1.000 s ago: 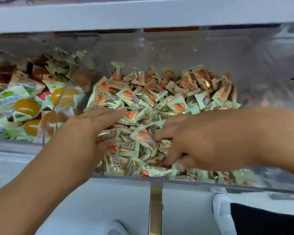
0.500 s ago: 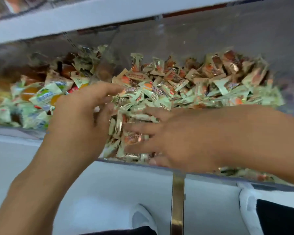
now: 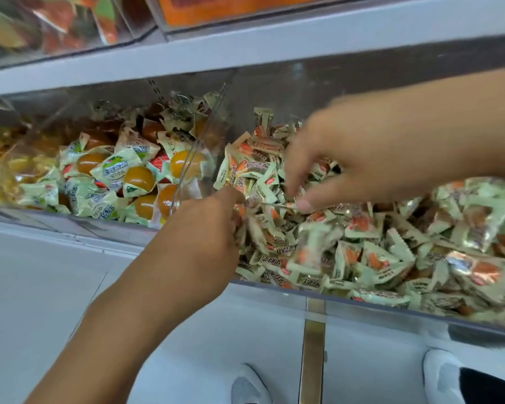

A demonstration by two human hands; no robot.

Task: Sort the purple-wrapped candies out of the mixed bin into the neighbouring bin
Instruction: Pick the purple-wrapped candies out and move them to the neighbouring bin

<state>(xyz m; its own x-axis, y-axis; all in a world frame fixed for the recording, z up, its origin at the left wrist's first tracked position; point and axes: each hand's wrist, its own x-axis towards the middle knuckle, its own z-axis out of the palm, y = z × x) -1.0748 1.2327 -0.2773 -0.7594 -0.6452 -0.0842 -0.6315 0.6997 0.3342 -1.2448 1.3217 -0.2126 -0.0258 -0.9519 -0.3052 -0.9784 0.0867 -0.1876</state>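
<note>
- Lower centre: left hand (image 3: 204, 231), fingers buried in the mixed bin (image 3: 362, 298); its grip cannot be told.
- Centre right: right hand (image 3: 359, 158), fingers curled down, holding nothing evident.
- Step: searching; no purple-wrapped candy visible. Next: uncover one, pinch it.
- Centre left: neighbouring bin (image 3: 79, 225), behind a clear divider (image 3: 199, 147).

The clear plastic right bin (image 3: 362, 297) holds pale green wrapped candies (image 3: 370, 258) printed with orange-red patches and dark lettering. The clear plastic left bin (image 3: 105, 228) carries pale green packets (image 3: 114, 170) with amber-orange rounds, a few red. The shelf front (image 3: 41, 272) is white, with a brass-coloured vertical strip (image 3: 312, 354).
</note>
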